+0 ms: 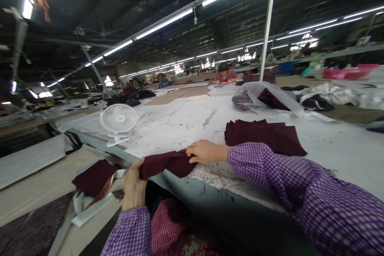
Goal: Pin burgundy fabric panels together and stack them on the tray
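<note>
A maroon fabric piece [168, 164] lies along the table's front edge, part of it hanging over. My left hand [135, 182] is closed on its left end, thumb on top. At the other end my right hand [207, 152] grips the cloth, its fingers bent over the edge and partly hidden from view. To the right of that hand, partly behind my sleeve, sits a fanned stack of maroon fabric pieces [264, 137] on the white-covered table [180, 120].
A small white fan [119, 119] stands near the left table edge. Behind the stack lies a clear plastic bag [264, 98] with maroon cloth inside. More maroon cloth [95, 178] and scraps rest on a lower surface at left. Across the table a person [224, 74] leans forward.
</note>
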`<control>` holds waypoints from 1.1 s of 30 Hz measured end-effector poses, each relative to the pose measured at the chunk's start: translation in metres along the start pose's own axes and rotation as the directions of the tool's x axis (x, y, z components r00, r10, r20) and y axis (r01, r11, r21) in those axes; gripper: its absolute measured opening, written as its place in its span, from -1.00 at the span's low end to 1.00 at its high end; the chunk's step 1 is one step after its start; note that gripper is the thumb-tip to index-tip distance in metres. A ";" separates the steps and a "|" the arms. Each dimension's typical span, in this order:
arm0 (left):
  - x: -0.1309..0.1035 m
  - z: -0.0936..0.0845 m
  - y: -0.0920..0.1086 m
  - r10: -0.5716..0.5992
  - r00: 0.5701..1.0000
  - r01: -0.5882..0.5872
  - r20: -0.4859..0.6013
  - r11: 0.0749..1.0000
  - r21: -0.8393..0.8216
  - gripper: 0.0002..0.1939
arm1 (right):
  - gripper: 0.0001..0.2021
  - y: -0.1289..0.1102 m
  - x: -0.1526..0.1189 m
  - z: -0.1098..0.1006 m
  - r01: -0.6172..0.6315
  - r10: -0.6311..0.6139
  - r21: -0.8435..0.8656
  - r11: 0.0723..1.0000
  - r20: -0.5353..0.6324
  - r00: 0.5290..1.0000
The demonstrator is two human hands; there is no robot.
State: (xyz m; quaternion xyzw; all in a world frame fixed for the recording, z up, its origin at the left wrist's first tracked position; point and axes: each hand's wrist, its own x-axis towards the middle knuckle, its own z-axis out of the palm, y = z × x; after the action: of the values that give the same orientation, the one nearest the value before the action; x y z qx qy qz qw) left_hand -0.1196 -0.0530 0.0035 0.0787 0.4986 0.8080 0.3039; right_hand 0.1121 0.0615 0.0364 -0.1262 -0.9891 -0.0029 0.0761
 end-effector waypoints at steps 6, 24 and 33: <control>-0.011 0.008 0.004 0.271 0.952 -0.292 0.144 0.944 0.153 -0.76 | -0.62 -0.002 0.003 -0.002 -0.014 0.016 0.021 1.000 -0.117 0.993; -0.081 0.017 -0.024 0.401 0.133 -0.968 0.906 -0.145 0.206 -0.78 | -0.76 -0.020 0.043 -0.039 0.149 -0.189 -0.156 0.976 -0.283 0.940; -0.049 0.011 -0.051 0.115 0.198 -0.954 0.973 -0.204 0.218 -0.61 | -0.80 0.039 0.057 -0.073 -0.434 0.543 0.330 0.838 -0.425 0.724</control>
State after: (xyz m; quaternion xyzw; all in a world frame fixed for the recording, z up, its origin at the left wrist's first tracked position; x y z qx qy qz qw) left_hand -0.0546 -0.0564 -0.0262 0.7682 0.5721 0.2579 -0.1266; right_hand 0.0782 0.1119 0.1166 -0.3696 -0.8597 0.0876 0.3415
